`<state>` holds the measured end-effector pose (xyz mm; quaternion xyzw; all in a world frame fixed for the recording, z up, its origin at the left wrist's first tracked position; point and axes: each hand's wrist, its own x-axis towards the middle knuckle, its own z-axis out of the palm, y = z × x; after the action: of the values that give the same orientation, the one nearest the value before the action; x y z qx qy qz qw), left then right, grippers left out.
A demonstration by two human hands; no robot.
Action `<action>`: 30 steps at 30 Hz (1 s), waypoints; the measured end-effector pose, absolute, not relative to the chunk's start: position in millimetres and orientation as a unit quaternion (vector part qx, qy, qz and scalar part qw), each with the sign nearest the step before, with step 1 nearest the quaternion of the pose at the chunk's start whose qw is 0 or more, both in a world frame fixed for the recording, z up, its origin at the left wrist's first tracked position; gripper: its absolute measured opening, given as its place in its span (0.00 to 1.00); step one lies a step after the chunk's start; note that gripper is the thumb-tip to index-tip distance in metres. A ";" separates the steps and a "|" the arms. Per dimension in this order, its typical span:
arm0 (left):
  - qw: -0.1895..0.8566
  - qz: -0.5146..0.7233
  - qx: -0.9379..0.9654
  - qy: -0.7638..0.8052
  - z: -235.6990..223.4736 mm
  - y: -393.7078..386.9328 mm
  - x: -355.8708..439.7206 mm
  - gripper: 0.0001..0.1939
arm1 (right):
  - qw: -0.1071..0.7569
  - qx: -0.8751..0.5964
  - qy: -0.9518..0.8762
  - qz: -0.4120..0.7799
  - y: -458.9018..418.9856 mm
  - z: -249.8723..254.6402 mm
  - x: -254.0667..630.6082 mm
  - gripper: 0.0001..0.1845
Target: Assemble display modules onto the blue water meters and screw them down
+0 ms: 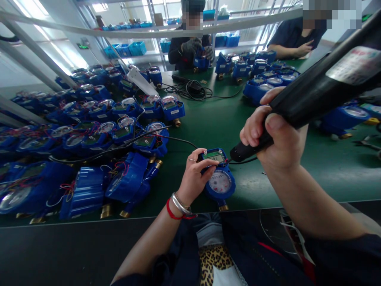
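A blue water meter (219, 183) lies near the table's front edge, its round dial facing up and its brass fitting toward me. At its far end is an open housing with a circuit board and a small display (216, 158). My left hand (194, 174) grips this housing from the left, with fingers over the board. My right hand (281, 137) is wrapped round a black electric screwdriver (312, 89), tilted down to the left. The screwdriver's nose is at the housing's right corner; whether its bit touches a screw is too small to tell.
Rows of blue meters (98, 133) with loose wires fill the left side of the green table (202, 115). A coiled black cable (193, 90) lies farther back. More meters (263, 83) stand at the back right. A gloved co-worker (190, 49) holds a meter opposite; another person (293, 41) sits at right.
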<state>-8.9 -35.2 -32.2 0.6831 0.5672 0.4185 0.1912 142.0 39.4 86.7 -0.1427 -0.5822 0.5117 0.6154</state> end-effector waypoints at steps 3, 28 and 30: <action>0.190 0.422 0.682 0.566 -33.1 -34.9 -8.7 0.09 | 0.602 -0.149 -0.587 0.520 38.7 85.6 142.0 0.11; 0.191 0.408 0.685 0.572 -31.6 -34.2 -10.1 0.10 | 0.494 -0.078 -0.627 0.597 47.6 106.0 142.0 0.19; 0.194 0.405 0.686 0.573 -30.5 -34.6 -10.2 0.10 | 0.528 -0.038 -0.618 0.581 53.3 120.5 159.7 0.14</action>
<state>-10.2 -34.6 -30.5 0.6857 0.5726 0.4054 0.1941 159.7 53.3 120.5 -0.0384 -0.6184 0.5809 0.5279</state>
